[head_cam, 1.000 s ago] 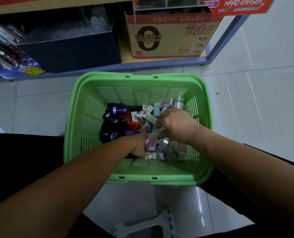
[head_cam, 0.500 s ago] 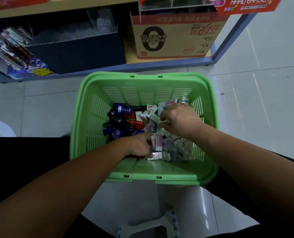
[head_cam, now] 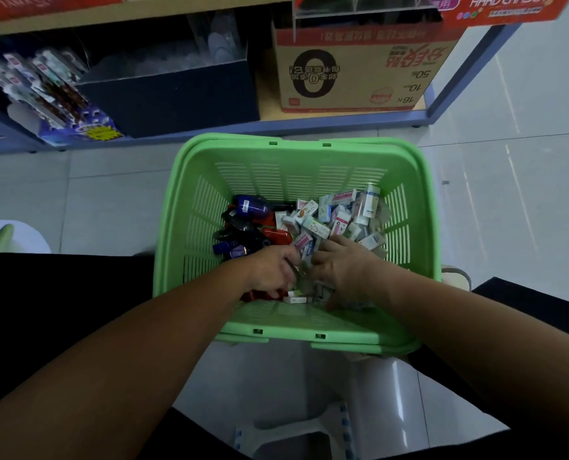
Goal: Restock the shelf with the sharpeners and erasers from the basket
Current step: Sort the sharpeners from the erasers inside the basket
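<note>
A green plastic basket point(head_cam: 190, 227) stands on the floor in front of me. Dark blue, black and red sharpeners point(head_cam: 250, 227) lie in its left half, and several small white boxed erasers point(head_cam: 339, 214) are heaped in its right half. My left hand point(head_cam: 270, 270) is down in the middle of the pile, fingers curled round a few erasers. My right hand point(head_cam: 346, 270) lies right beside it, fingers spread downward into the erasers by the near wall; its fingertips are partly buried.
The bottom shelf behind the basket holds a cardboard box point(head_cam: 359, 71), a dark bin point(head_cam: 170, 97) and hanging packs point(head_cam: 44, 91). A red eraser display point(head_cam: 502, 8) shows at top right. A white step stool point(head_cam: 293, 436) stands below me.
My right hand has come down from the far side of the eraser heap to the near wall, close against my left hand. My left hand has stayed in the pile.
</note>
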